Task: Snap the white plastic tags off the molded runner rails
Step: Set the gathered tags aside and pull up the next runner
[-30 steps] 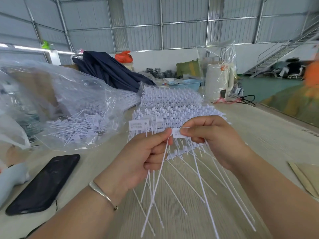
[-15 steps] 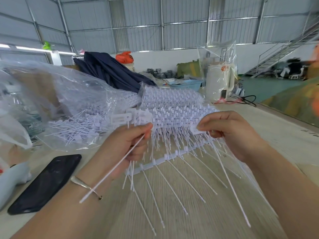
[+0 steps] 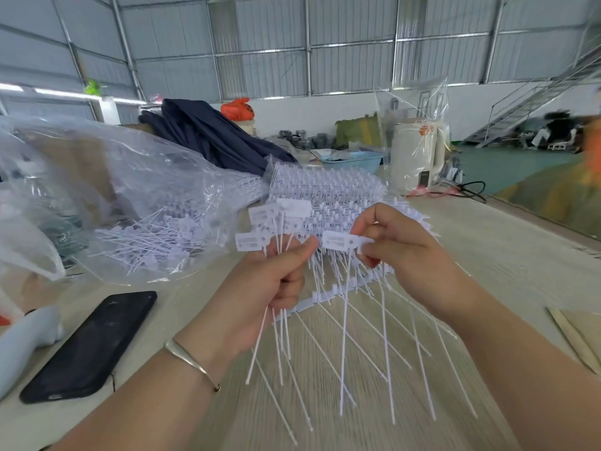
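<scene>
Tags (image 3: 260, 219) fill my left hand (image 3: 270, 284); its fingers are curled tight around a bunch of their thin tails. My right hand (image 3: 401, 255) pinches one more tag (image 3: 338, 239) by its flat head, just beside my left thumb. I think this one is snapped off. Next I tuck it into the bunch. The runner rail (image 3: 312, 301) lies on the table (image 3: 507, 255), just under both hands.

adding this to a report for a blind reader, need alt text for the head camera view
The left hand grips a bunch of white tags by their stems while the right hand pinches a single tag above a rail on the table. A clear bag of loose tags and a black phone lie to the left.
</scene>
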{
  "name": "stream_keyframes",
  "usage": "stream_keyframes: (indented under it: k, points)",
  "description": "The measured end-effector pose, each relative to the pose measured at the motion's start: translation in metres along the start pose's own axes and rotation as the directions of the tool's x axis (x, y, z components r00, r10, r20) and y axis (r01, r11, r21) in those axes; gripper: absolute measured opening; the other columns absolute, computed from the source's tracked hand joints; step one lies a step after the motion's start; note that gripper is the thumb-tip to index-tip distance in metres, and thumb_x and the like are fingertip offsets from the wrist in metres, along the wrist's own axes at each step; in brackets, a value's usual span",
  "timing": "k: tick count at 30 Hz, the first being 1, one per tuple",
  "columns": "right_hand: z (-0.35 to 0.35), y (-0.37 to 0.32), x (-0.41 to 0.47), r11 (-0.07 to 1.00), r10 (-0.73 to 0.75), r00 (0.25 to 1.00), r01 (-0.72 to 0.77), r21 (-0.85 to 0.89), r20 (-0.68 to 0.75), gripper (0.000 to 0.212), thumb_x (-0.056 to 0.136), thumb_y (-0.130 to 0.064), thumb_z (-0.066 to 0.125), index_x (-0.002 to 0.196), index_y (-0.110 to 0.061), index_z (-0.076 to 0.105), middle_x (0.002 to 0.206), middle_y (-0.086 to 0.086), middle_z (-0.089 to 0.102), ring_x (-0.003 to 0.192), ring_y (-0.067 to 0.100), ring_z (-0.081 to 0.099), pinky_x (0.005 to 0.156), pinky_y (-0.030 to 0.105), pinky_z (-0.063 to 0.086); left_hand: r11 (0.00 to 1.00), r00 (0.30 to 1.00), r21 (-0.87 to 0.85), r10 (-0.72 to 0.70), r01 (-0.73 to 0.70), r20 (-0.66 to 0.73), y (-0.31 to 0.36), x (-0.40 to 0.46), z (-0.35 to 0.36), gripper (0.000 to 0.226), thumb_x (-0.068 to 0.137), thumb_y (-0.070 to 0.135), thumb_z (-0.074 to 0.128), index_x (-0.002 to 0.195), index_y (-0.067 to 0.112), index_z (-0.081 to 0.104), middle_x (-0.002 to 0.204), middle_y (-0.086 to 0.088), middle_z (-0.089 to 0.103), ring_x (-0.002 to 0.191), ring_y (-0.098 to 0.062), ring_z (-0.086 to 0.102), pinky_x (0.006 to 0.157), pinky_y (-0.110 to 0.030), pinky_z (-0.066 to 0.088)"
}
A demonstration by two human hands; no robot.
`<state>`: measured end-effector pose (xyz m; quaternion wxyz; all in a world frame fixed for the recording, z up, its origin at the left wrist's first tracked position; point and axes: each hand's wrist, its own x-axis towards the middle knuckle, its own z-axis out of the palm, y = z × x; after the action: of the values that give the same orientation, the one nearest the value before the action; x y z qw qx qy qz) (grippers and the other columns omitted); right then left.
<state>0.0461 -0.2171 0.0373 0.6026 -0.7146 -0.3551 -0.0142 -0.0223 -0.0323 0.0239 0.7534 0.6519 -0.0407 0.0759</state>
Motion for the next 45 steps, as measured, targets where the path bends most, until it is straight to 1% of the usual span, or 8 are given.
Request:
stream_keyframes:
  k: [10,16,20,25,35,38,41,45]
  points:
    - [0.007,0.004,0.0,0.993,-0.12,0.989,0.121,-0.014,0.082,0.015,0.09,0.009,0.053,0.092,-0.006,0.057,0.062,0.003,0.06,0.063,0.016,0.053,0.062,0.024,0.039,0.985,0.991,0.165,0.076,-0.057,-0.11,-0.007,-0.002,0.01,0.039,0.061,0.038,0.078,0.079,0.018,0.05,0.048,0.01,0.028,0.04,-0.008,0.021,0.038,-0.018,0.021]
    - [0.008,0.003,-0.001,0.984,-0.125,0.987,0.137,-0.117,0.102,0.01,0.088,-0.003,0.063,0.094,-0.011,0.064,0.072,-0.006,0.065,0.069,0.008,0.055,0.061,0.016,0.038,0.977,0.986,0.185,0.129,-0.108,-0.109,-0.01,-0.002,0.012,0.02,0.087,0.021,0.069,0.067,0.021,0.064,0.048,0.01,0.025,0.041,-0.009,0.018,0.04,-0.019,0.019]
    - [0.0,0.002,0.0,0.985,-0.029,0.996,0.042,-0.165,0.079,0.01,0.091,-0.02,0.063,0.097,-0.014,0.067,0.082,0.01,0.067,0.073,0.025,0.06,0.071,0.041,0.046,0.977,0.973,0.16,0.169,-0.144,-0.157,-0.009,0.0,0.007,0.014,0.086,0.02,0.068,0.076,0.011,0.065,0.049,0.008,0.022,0.043,-0.011,0.017,0.04,-0.018,0.02]
    - [-0.001,0.0,0.0,0.972,-0.07,0.998,0.068,-0.226,-0.001,0.008,0.087,-0.016,0.068,0.081,-0.014,0.072,0.074,0.013,0.066,0.066,0.026,0.058,0.069,0.037,0.047,0.952,0.971,0.285,0.167,-0.113,-0.173,-0.011,-0.001,0.008,0.021,0.085,0.022,0.068,0.065,0.014,0.067,0.044,0.006,0.027,0.039,-0.012,0.022,0.04,-0.019,0.024]
    - [0.031,-0.006,-0.007,0.81,-0.334,0.916,0.158,-0.564,-0.223,0.039,0.081,-0.009,0.069,0.056,-0.03,0.048,0.056,-0.016,0.043,0.052,0.004,0.045,0.058,0.021,0.028,0.627,0.803,0.724,0.57,-0.288,-0.174,-0.01,-0.006,0.022,0.048,0.085,0.007,0.063,0.05,0.011,0.031,0.043,0.006,0.026,0.043,-0.007,0.026,0.044,-0.02,0.022]
    - [0.042,-0.007,-0.01,0.772,-0.333,0.914,0.122,-0.623,-0.233,0.028,0.084,-0.015,0.067,0.058,-0.01,0.056,0.057,-0.004,0.046,0.053,0.02,0.047,0.058,0.03,0.03,0.522,0.761,0.789,0.639,-0.323,-0.111,-0.011,-0.006,0.023,0.043,0.085,0.012,0.059,0.051,0.016,0.032,0.045,0.003,0.032,0.044,-0.01,0.03,0.043,-0.02,0.023]
    - [0.049,-0.009,-0.012,0.827,-0.291,0.928,0.122,-0.549,-0.231,0.018,0.087,-0.016,0.063,0.073,-0.005,0.064,0.064,0.005,0.057,0.058,0.024,0.054,0.056,0.036,0.041,0.527,0.773,0.787,0.626,-0.321,-0.104,-0.013,-0.008,0.025,0.03,0.084,0.03,0.051,0.059,0.013,0.052,0.05,0.002,0.046,0.046,-0.011,0.04,0.045,-0.025,0.031]
    - [0.049,-0.012,-0.014,0.945,-0.171,0.967,0.106,-0.309,-0.191,0.01,0.09,-0.015,0.061,0.087,-0.01,0.07,0.066,-0.007,0.06,0.052,0.001,0.051,0.054,0.02,0.035,0.513,0.764,0.787,0.64,-0.344,-0.082,-0.015,-0.007,0.023,0.029,0.084,0.031,0.047,0.059,0.021,0.039,0.052,0.01,0.047,0.046,-0.008,0.041,0.045,-0.022,0.028]
